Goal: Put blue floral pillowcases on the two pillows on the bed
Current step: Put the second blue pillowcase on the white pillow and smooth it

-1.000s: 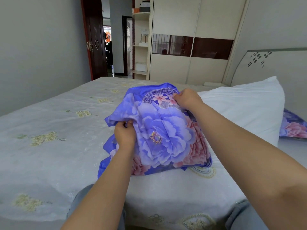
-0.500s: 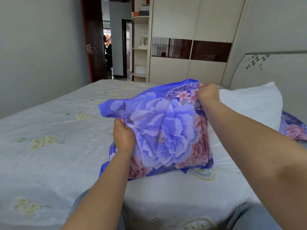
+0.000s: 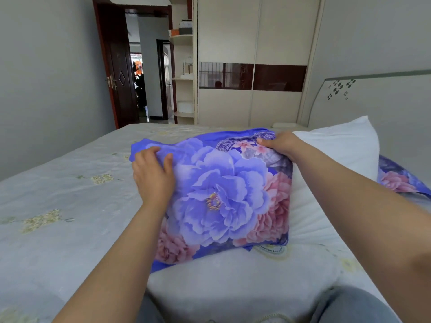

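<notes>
A blue floral pillowcase (image 3: 221, 197) is drawn over the near end of a white pillow (image 3: 331, 164) lying in the middle of the bed (image 3: 58, 206). My left hand (image 3: 152, 176) lies on the case's left side, fingers spread and thumb pressing the fabric near its far left corner. My right hand (image 3: 281, 144) pinches the case's far top edge where it meets the bare pillow. The pillow's far end is uncovered. A second blue floral piece (image 3: 398, 178) lies behind the pillow at the right, partly hidden by my right arm.
A pale headboard (image 3: 377, 103) stands at the right. A cream wardrobe (image 3: 254, 61) and corner shelves (image 3: 183, 75) line the far wall. A dark wooden door (image 3: 116, 73) stands open at the back left. My knees in grey trousers (image 3: 349, 304) are at the bed's near edge.
The pillowcase has been spread wider and flatter over the pillow. My left hand let go of its bunched grip and moved up to the case's left side; my right hand shifted right along the top edge.
</notes>
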Demonstrator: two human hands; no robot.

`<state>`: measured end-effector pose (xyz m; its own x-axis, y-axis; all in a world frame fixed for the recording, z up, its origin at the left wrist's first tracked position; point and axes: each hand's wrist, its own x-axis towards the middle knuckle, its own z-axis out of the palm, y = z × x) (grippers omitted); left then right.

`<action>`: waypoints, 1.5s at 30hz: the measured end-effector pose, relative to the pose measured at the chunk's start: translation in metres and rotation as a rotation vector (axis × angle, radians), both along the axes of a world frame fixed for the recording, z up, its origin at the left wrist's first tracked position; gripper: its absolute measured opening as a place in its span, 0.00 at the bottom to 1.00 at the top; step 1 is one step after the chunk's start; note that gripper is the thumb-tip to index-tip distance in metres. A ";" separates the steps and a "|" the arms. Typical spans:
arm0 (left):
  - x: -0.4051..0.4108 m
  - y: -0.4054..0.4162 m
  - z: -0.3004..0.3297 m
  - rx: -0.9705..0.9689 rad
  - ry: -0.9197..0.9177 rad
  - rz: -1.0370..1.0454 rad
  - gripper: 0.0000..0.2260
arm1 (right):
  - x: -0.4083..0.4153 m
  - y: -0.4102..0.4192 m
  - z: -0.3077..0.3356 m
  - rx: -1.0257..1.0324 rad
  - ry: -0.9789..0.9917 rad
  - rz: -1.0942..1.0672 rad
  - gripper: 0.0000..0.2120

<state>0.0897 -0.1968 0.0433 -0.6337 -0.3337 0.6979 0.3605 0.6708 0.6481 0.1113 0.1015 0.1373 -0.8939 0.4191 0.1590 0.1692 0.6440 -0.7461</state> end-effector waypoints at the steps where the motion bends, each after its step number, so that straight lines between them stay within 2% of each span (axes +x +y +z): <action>1: 0.002 0.011 0.015 -0.060 0.017 -0.041 0.17 | 0.001 -0.002 -0.001 -0.001 0.038 0.038 0.18; 4: -0.001 0.039 0.044 -0.208 -0.139 -0.140 0.14 | 0.001 -0.010 -0.007 0.048 0.151 0.056 0.15; 6: -0.003 0.050 0.051 -0.219 -0.287 -0.168 0.08 | 0.001 -0.010 -0.013 0.105 0.200 0.012 0.13; 8: -0.002 0.054 0.056 -0.226 -0.347 -0.159 0.07 | 0.003 -0.007 -0.018 0.150 0.203 -0.013 0.13; 11: -0.001 0.059 0.070 -0.189 -0.332 -0.146 0.08 | 0.004 -0.009 -0.022 0.166 0.171 -0.026 0.18; 14: 0.003 0.080 0.085 -0.226 -0.326 -0.178 0.10 | 0.000 -0.021 -0.030 0.032 0.143 0.000 0.21; 18: 0.011 0.103 0.068 -0.369 -0.306 -0.194 0.10 | 0.004 -0.024 -0.038 -0.073 0.070 0.030 0.17; 19: 0.011 0.104 0.061 -0.412 -0.297 -0.173 0.10 | 0.007 -0.025 -0.037 0.003 0.078 -0.011 0.17; 20: 0.012 0.102 0.055 -0.437 -0.291 -0.158 0.09 | 0.011 -0.029 -0.037 0.161 0.154 -0.089 0.20; 22: 0.013 0.095 0.051 -0.415 -0.297 -0.194 0.07 | 0.017 -0.056 -0.037 0.509 0.513 -0.165 0.21; 23: 0.013 0.090 0.053 -0.383 -0.300 -0.247 0.06 | 0.019 -0.073 -0.038 0.572 0.640 -0.101 0.19; 24: 0.010 0.083 0.055 -0.352 -0.304 -0.300 0.06 | 0.019 -0.090 -0.041 0.573 0.643 0.001 0.18; 26: 0.004 0.065 0.058 -0.258 -0.287 -0.389 0.05 | 0.015 -0.111 -0.058 0.582 0.427 0.126 0.23; 27: -0.001 0.054 0.058 -0.213 -0.256 -0.394 0.04 | 0.014 -0.114 -0.071 0.652 0.341 0.131 0.25; 29: -0.009 0.028 0.057 -0.238 -0.211 -0.263 0.06 | 0.012 -0.114 -0.091 0.748 0.334 0.117 0.25; 31: -0.013 0.004 0.055 -0.369 -0.330 -0.054 0.18 | 0.015 -0.117 -0.102 0.710 0.436 0.092 0.19; 33: -0.020 -0.016 0.055 -0.430 -0.546 -0.015 0.25 | 0.015 -0.121 -0.102 0.664 0.493 0.060 0.14; 35: -0.024 -0.028 0.056 -0.354 -0.690 -0.198 0.27 | 0.015 -0.124 -0.098 0.606 0.502 0.037 0.12; 37: -0.018 -0.035 0.055 -0.212 -0.703 -0.380 0.26 | 0.017 -0.126 -0.092 0.482 0.552 -0.015 0.08; 39: -0.011 -0.041 0.051 -0.095 -0.677 -0.529 0.21 | 0.021 -0.136 -0.089 0.462 0.666 -0.136 0.06; 41: -0.007 -0.042 0.045 -0.007 -0.671 -0.686 0.13 | 0.031 -0.154 -0.087 0.526 0.730 -0.124 0.09; 43: -0.010 -0.044 0.043 0.024 -0.678 -0.778 0.08 | 0.043 -0.178 -0.086 0.482 0.589 0.010 0.19; 45: -0.008 -0.049 0.045 0.037 -0.688 -0.834 0.10 | 0.048 -0.195 -0.091 0.437 0.399 0.026 0.24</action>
<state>0.0815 -0.2459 0.0887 -0.9229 0.3708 0.1041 0.2455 0.3580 0.9009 0.1593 -0.0934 0.0466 -0.7388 0.2183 0.6376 -0.0895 0.9059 -0.4138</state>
